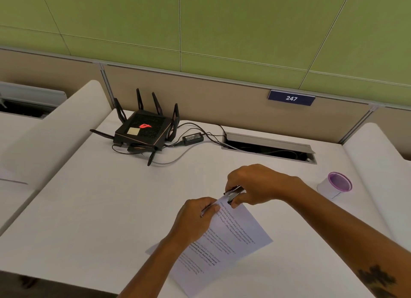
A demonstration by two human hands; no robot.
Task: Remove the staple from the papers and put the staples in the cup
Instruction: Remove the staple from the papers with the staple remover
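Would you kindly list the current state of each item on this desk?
papers: flat on desk, top corner pinched by left hand
staple remover: held in right hand, at the papers' corner
cup: tipped on its side, apart from both hands
router: logo glowing red, cables attached

green wall panels [222,19], white desk [111,197]

Matt white printed papers [231,237] lie on a smooth matt table [111,208]; the staple remover [233,192] looks glossy metal.

White papers [235,237] with black print, purple-rimmed white cup [334,185], black router [142,131], green wall [200,26].
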